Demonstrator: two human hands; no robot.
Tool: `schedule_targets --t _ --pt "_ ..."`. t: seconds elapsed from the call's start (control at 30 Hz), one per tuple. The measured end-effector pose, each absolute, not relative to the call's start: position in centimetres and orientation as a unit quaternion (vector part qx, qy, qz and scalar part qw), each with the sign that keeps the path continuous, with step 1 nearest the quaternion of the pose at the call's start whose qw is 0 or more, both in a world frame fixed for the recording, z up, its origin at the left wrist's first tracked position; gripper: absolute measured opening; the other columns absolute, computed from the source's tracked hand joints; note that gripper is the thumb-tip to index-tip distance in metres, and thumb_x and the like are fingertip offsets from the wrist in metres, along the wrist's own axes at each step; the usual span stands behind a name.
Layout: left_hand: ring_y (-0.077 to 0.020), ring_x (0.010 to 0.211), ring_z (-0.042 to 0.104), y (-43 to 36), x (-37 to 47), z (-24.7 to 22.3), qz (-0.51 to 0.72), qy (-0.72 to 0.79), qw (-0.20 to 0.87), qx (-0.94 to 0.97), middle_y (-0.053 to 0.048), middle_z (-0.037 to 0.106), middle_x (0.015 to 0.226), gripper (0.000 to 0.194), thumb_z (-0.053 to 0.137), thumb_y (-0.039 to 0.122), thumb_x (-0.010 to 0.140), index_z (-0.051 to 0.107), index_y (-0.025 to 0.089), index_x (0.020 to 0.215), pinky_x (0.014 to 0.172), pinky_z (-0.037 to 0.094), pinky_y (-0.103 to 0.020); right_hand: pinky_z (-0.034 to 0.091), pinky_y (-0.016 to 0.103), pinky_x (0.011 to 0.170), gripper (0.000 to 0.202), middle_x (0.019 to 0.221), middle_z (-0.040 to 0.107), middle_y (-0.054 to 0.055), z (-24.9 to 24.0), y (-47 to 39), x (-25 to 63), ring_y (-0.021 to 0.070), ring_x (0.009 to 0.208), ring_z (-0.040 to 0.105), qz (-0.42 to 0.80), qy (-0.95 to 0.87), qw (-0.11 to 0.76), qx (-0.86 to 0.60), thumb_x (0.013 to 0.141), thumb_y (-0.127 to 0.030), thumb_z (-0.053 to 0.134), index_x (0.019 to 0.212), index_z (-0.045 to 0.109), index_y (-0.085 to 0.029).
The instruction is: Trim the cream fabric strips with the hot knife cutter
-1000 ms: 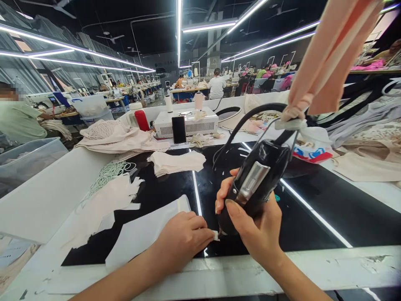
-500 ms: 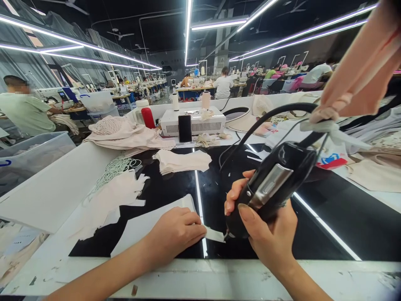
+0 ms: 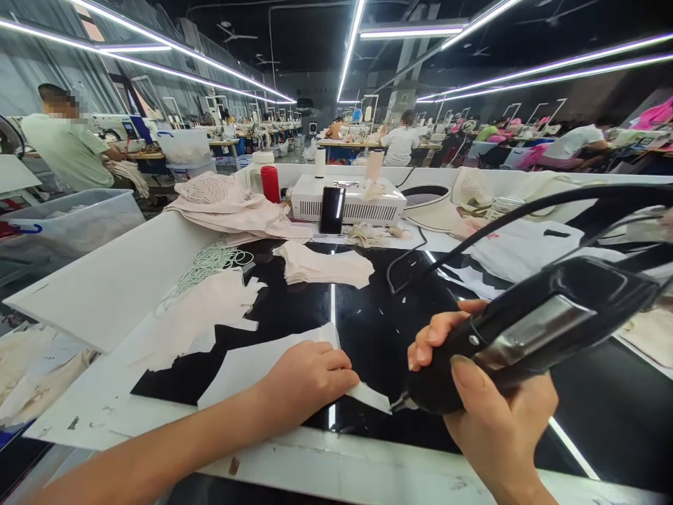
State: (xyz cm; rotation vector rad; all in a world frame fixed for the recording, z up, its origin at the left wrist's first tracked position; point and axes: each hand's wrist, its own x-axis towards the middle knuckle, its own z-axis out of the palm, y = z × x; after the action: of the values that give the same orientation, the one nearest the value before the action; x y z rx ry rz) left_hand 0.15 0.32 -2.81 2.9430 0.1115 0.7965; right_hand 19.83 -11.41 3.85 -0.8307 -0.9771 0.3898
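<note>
My right hand (image 3: 499,400) is wrapped round a black corded handheld cutter (image 3: 526,337) with a silver plate on its side. The tool leans low to the right, and its narrow metal tip meets the end of a pale fabric strip (image 3: 371,398). My left hand (image 3: 315,379) presses that strip down with bent fingers held together, their tips partly hidden. Beneath the left hand and forearm lies a flat white sheet (image 3: 257,358) on the glossy black board (image 3: 389,301). Whether it is fabric or card I cannot tell.
Beyond my hands lies a stack of pale cut pieces (image 3: 323,265). More pale pieces (image 3: 205,315) and green cord (image 3: 215,263) are at left. A phone (image 3: 332,210) leans against a vented white box (image 3: 368,193). The tool's black cable (image 3: 488,224) arches at right.
The cutter has tilted flatter and swung to the right, with its tip still by the strip's end. The view has shifted, and the left hand keeps its hold on the strip.
</note>
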Motion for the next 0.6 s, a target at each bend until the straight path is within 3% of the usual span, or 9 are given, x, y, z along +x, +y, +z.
schedule_targets --t 0.13,0.23,0.6 --pt "-0.0186 0.095 0.070 0.08 0.22 -2.14 0.251 0.010 0.054 0.966 -0.004 0.079 0.115 0.019 0.057 0.007 0.113 0.071 0.017 0.119 0.085 0.054 -0.033 0.064 0.032 0.059 0.037 0.090 0.069 -0.001 3.71 -11.52 20.02 0.0173 0.068 0.068 0.178 -0.456 0.782 -0.386 0.096 -0.040 0.091 0.125 0.072 -0.028" --pt "-0.0192 0.100 0.071 -0.06 0.36 -1.83 0.235 -0.017 0.053 0.970 -0.005 0.079 0.110 0.019 0.055 0.007 0.115 0.072 0.016 0.114 0.092 0.056 -0.033 0.064 0.033 0.059 0.037 0.089 0.069 -0.001 3.63 -11.54 20.09 0.0178 0.067 0.068 0.175 -0.455 0.781 -0.391 0.096 -0.039 0.091 0.125 0.072 -0.028" --pt "-0.0172 0.085 0.065 -0.21 0.33 -2.09 0.233 -0.040 -0.004 0.972 -0.004 0.070 0.093 0.028 0.050 0.008 0.116 0.069 0.016 0.097 0.082 0.057 -0.029 0.063 0.033 0.056 0.039 0.085 0.070 -0.001 4.21 -11.68 19.89 0.0179 0.065 0.067 0.182 -0.428 0.792 -0.395 0.089 -0.038 0.095 0.120 0.073 -0.026"
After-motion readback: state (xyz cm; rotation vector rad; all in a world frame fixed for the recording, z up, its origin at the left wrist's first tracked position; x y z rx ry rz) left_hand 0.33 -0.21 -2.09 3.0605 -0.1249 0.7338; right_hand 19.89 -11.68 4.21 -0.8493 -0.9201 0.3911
